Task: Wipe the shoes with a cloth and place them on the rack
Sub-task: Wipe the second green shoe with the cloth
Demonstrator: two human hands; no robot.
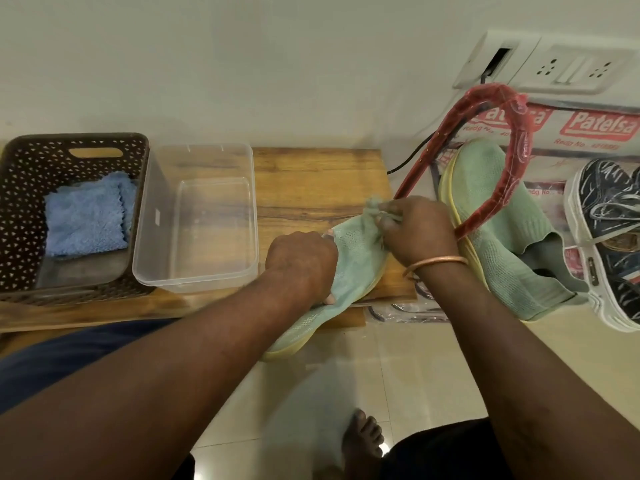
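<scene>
**Our forearms reach out to a green shoe (349,258)**

Our bare foot (363,434) stands on the tiled floor (433,375) below the arms. Our left hand (301,265) grips the green shoe across its middle, fingers and thumb curled round the knit upper. One end of that shoe rests on the wooden bench (311,181); the other sticks out past the front edge, over the floor. Our right hand (419,230), a copper bangle (436,263) at the wrist, pinches a small bunched greenish cloth (375,206) at the shoe's far end. To the right, a second green shoe (485,174) leans on the rack (521,133), whose red tube is wrapped in plastic, with a dark patterned sneaker (602,237) just beside it. On the left of the bench sit a clear plastic tub (211,230) and a brown perforated basket (20,209) holding a folded blue cloth (86,216).
</scene>
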